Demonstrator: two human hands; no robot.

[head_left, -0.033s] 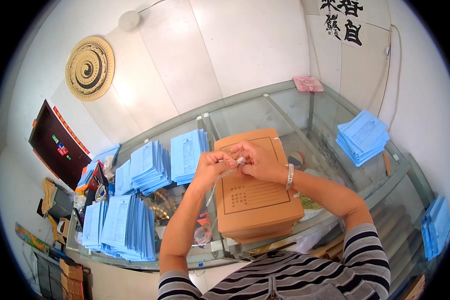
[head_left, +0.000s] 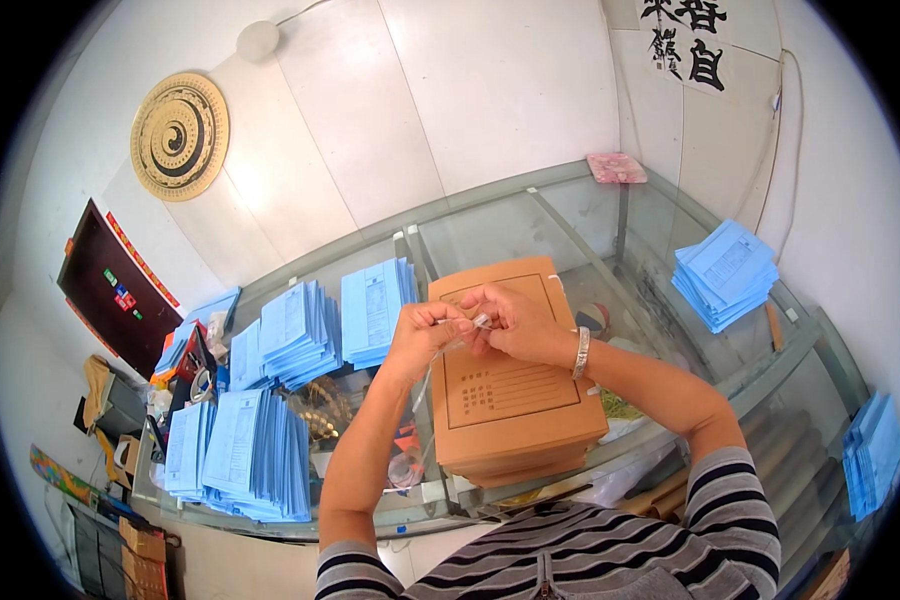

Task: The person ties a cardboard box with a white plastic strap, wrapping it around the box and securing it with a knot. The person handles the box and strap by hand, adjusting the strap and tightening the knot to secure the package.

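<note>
A stack of brown card folders (head_left: 515,430) with printed black frames and lines lies in front of me on the glass-topped counter. Above its upper half, my left hand (head_left: 422,335) and my right hand (head_left: 518,325) are close together, fingers pinched. Between them they grip a thin clear plastic strip (head_left: 482,321), bunched at the fingertips. A length of it trails below my left hand along the stack's left side. My fingers partly hide how the strip is looped or knotted. A pale band circles my right wrist.
Blue printed envelopes stand in stacks (head_left: 378,310) to the left, with more (head_left: 255,450) nearer me. Another blue stack (head_left: 727,272) lies at the right, and one (head_left: 872,455) at the far right. A pink packet (head_left: 616,168) rests on the back edge of the glass counter (head_left: 490,215).
</note>
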